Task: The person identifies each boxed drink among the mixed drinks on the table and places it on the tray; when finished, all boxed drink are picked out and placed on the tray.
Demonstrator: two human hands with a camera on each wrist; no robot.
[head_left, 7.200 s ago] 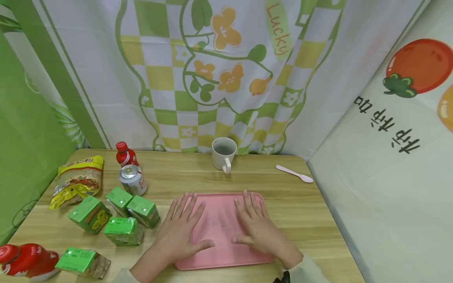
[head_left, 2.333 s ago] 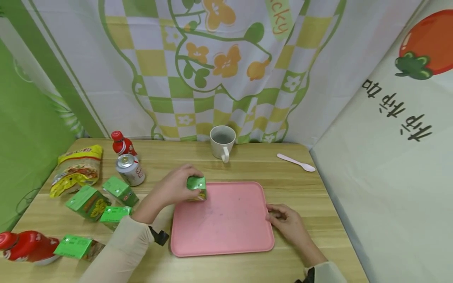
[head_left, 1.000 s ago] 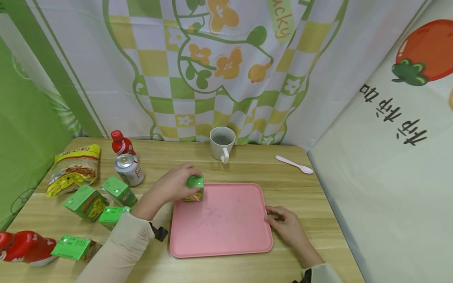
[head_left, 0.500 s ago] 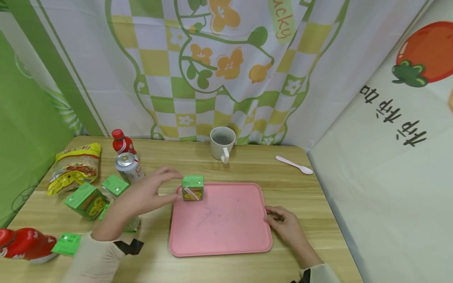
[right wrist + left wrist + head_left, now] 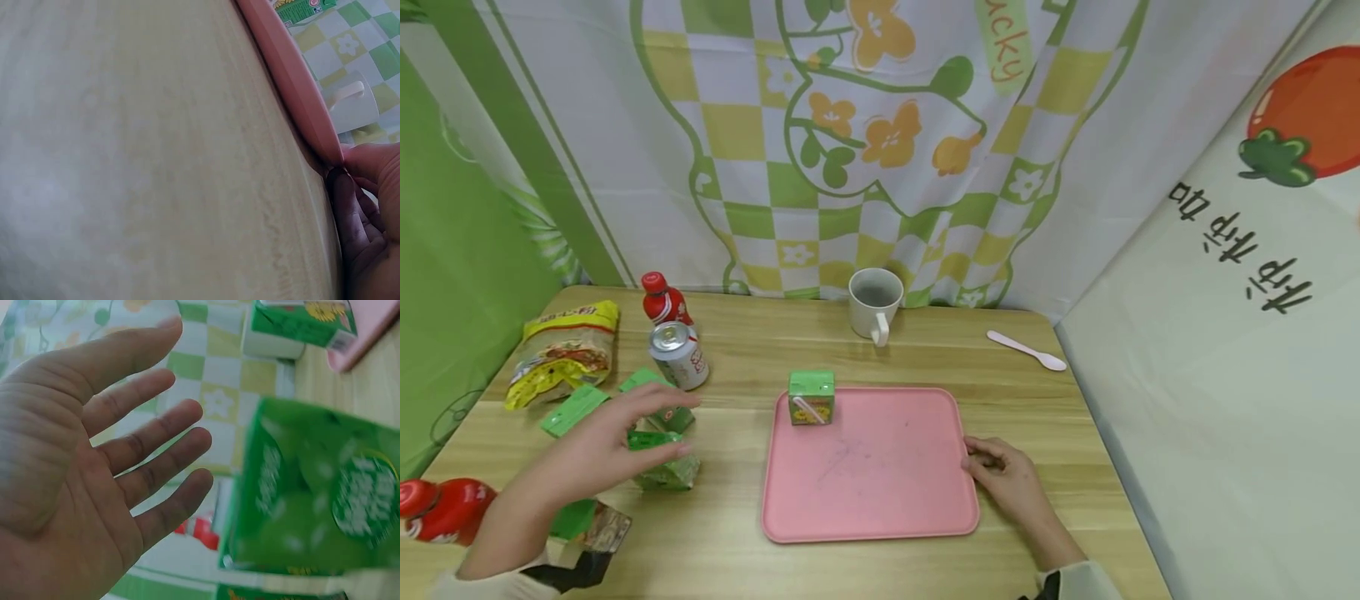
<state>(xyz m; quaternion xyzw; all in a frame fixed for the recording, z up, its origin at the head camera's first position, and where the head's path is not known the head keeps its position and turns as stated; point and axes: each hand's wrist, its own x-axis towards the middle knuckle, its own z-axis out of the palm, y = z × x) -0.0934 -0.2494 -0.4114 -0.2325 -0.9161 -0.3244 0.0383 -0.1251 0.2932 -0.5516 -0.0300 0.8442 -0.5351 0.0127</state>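
My left hand hovers with its fingers spread and relaxed above the green drink cartons at the left. Between its thumb and fingers lies a gap, and the nearest carton is just past the thumb tip. In the left wrist view, a green carton looms beside the empty fingers. My right hand pinches the right rim of the pink tray; in the right wrist view its thumb and fingers meet at the tray's edge. One green carton with a straw stands upright in the tray's far left corner.
More cartons, a red bottle, a silver can, another red bottle and a yellow food packet crowd the left. A white mug and a pink spoon lie toward the back.
A carton has come from the left group onto the tray. My left hand has let go of it and moved back left over the other cartons. My right hand stays at the rim.
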